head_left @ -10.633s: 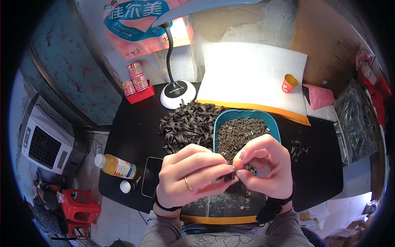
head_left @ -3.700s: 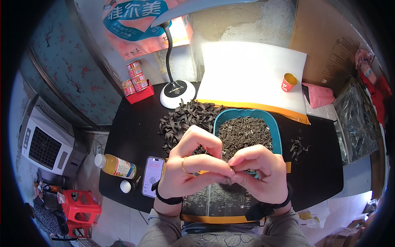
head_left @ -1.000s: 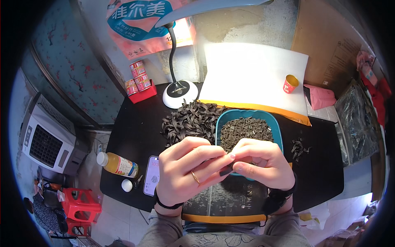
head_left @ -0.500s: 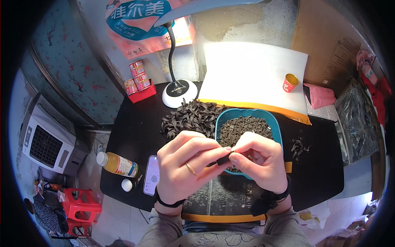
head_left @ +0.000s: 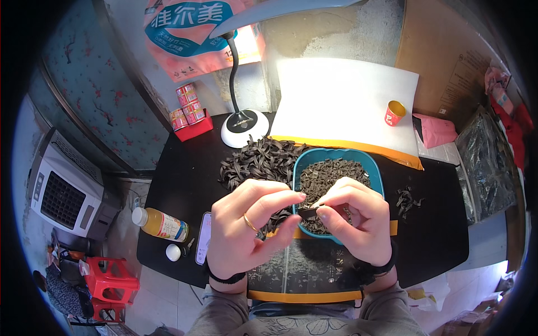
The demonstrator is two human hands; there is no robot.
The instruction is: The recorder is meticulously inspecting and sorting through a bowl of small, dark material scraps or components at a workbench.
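My right hand [head_left: 358, 218] pinches a short, dark strip [head_left: 306, 212] between thumb and forefinger, its free end pointing left. My left hand [head_left: 241, 229], with a gold ring on one finger, is held just left of the strip, thumb and fingers apart, touching nothing visible. Both hands hover over the near side of a teal basin [head_left: 379, 171] filled with small dark curled pieces [head_left: 330, 171]. Left of the basin lies a heap of longer dark strips [head_left: 255, 162], partly covered by my left hand. What the strips are made of I cannot tell.
A desk lamp [head_left: 244, 126] stands behind the heap. Right of the basin lies a small pile of dark scraps [head_left: 408, 201]. A juice bottle [head_left: 162, 224], a white cap [head_left: 172, 252] and a phone [head_left: 203, 241] are at left. A red paper cup [head_left: 395, 113] sits at the back right.
My left hand has let go of the dark strip and drawn back to the left, its fingers spreading. My right hand stays nearly in place with the strip.
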